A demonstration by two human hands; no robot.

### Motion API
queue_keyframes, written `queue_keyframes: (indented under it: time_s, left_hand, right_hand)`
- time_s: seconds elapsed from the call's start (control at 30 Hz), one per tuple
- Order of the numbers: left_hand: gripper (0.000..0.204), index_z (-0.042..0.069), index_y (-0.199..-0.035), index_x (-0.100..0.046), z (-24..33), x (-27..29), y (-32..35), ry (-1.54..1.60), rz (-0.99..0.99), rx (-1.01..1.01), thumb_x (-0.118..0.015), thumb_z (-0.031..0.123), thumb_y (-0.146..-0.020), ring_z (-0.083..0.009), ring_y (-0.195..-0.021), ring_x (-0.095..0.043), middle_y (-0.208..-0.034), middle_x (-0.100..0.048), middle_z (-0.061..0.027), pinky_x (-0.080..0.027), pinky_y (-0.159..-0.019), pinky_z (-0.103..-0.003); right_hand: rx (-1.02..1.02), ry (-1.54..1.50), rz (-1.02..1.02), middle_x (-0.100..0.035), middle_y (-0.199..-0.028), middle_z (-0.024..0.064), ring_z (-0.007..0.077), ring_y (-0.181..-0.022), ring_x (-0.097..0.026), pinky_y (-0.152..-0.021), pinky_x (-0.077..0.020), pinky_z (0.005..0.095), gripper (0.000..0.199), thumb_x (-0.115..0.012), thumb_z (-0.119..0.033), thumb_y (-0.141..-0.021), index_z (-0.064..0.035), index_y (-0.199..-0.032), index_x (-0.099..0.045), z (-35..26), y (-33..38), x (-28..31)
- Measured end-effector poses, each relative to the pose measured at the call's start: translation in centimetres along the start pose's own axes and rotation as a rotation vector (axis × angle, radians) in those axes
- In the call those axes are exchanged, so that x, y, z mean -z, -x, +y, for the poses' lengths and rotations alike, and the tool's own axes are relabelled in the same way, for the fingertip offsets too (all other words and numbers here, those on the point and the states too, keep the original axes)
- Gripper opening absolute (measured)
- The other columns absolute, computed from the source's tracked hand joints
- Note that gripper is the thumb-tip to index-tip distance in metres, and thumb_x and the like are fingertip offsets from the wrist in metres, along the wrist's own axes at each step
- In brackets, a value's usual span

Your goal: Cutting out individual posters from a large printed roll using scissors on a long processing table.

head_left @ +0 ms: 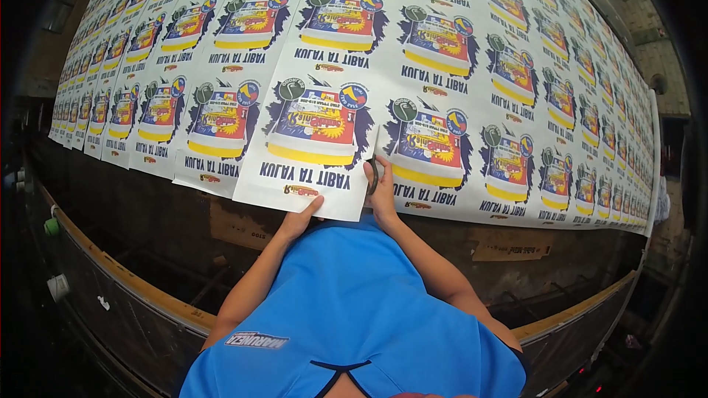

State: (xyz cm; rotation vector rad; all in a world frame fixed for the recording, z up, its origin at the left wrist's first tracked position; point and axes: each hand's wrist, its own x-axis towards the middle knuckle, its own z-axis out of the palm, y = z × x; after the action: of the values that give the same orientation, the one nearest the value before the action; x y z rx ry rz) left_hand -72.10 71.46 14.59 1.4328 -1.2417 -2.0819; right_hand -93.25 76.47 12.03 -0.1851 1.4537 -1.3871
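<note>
A large white printed sheet [472, 114], covered in rows of repeated blue, red and yellow designs, is spread over the table. Along its near edge, a section [254, 186] is parted from the sheet on the right by a short slit. My left hand [301, 219] pinches the bottom edge of that section, thumb on top and fingers hidden underneath. At the slit, my right hand [383, 195] is closed around the black handle of scissors [373, 175]. The scissor blades are mostly hidden by the paper.
On the left, overlapping printed strips [155, 114] lie side by side on the table. Below the sheet's near edge runs a dark frame with a wooden rail [133, 280]. A brown cardboard piece [509, 250] lies under the edge at right. A green object [51, 226] sits far left.
</note>
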Motion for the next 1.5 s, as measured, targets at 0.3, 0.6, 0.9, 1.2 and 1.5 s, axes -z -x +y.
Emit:
queue_keyframes:
  time_s: [0.3,0.6,0.9,1.2,1.5]
  left_hand:
    - [0.045,-0.003,-0.131,-0.05,-2.8,1.9,-0.1,-0.077,0.02,-0.115,-0.064,0.022,-0.096,-0.0191,-0.112,-0.056,-0.122,-0.057,-0.0111,-0.046,-0.095,-0.03]
    - [0.027,0.003,-0.106,-0.059,1.0,1.5,1.3,0.061,-0.056,0.081,-0.067,0.027,-0.095,-0.0113,-0.071,-0.057,-0.089,-0.062,-0.0042,-0.049,-0.066,-0.024]
    - [0.063,0.0,-0.141,-0.044,0.4,2.3,2.0,0.099,0.034,0.158,-0.071,0.027,-0.091,-0.021,-0.125,-0.046,-0.136,-0.051,-0.0108,-0.038,-0.106,-0.032]
    - [0.062,0.0,-0.143,-0.041,0.8,1.1,3.3,0.143,0.151,0.357,-0.069,0.024,-0.092,-0.0204,-0.123,-0.047,-0.137,-0.049,-0.0094,-0.039,-0.105,-0.031]
    - [0.061,0.001,-0.138,-0.047,-0.4,0.4,1.9,0.168,0.207,0.419,-0.071,0.031,-0.091,-0.0163,-0.106,-0.054,-0.125,-0.056,-0.0069,-0.047,-0.083,-0.028]
  right_hand:
    - [0.118,0.148,-0.009,-0.07,-0.09,0.0127,0.0123,-0.06,-0.063,-0.048,-0.0461,0.0237,0.063,-0.072,-0.027,-0.092,-0.007,-0.139,-0.035,-1.6,-6.3,0.5]
    - [0.386,0.214,0.039,-0.069,-0.083,0.0109,0.0115,-0.069,-0.064,-0.059,-0.0495,0.0257,0.053,-0.071,-0.022,-0.092,-0.0036,-0.133,-0.042,-7.5,-22.9,0.4]
    - [0.488,0.275,0.053,-0.069,-0.097,0.0102,0.0159,-0.084,-0.065,-0.072,-0.0509,0.0285,0.05,-0.081,-0.027,-0.083,-0.0053,-0.121,-0.057,-13.6,-38.6,0.6]
    - [0.587,0.544,0.16,-0.068,-0.107,0.0212,0.0305,-0.104,-0.063,-0.091,-0.0473,0.0378,0.056,-0.081,-0.036,-0.08,-0.0034,-0.12,-0.059,-20.3,-49.4,-2.7]
    - [0.689,0.514,0.209,-0.068,-0.107,0.0206,0.0283,-0.099,-0.065,-0.09,-0.0486,0.035,0.056,-0.085,-0.034,-0.075,-0.0013,-0.115,-0.065,-27.9,-62.2,-0.9]
